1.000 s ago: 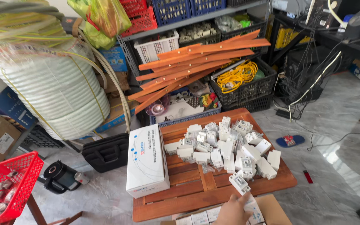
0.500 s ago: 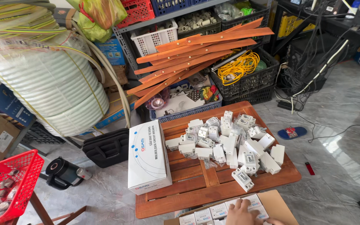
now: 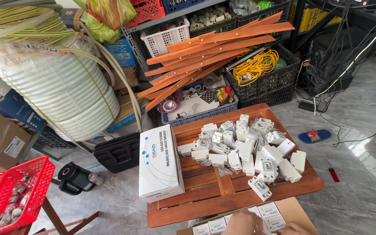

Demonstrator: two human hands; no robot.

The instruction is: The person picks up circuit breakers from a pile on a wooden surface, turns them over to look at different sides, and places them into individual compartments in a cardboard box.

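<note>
Left grip (image 3: 245,223) on small white boxes (image 3: 268,210)

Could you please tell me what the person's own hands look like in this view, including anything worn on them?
Only slivers of the two hands show at the bottom edge: the left hand and right hand are bare, with no gloves, rings or sleeves in view.

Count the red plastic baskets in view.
2. One red basket at lower left, holding small grey parts; another red crate on the top shelf at the frame's upper edge, partly cut off. Others may be hidden.
</note>
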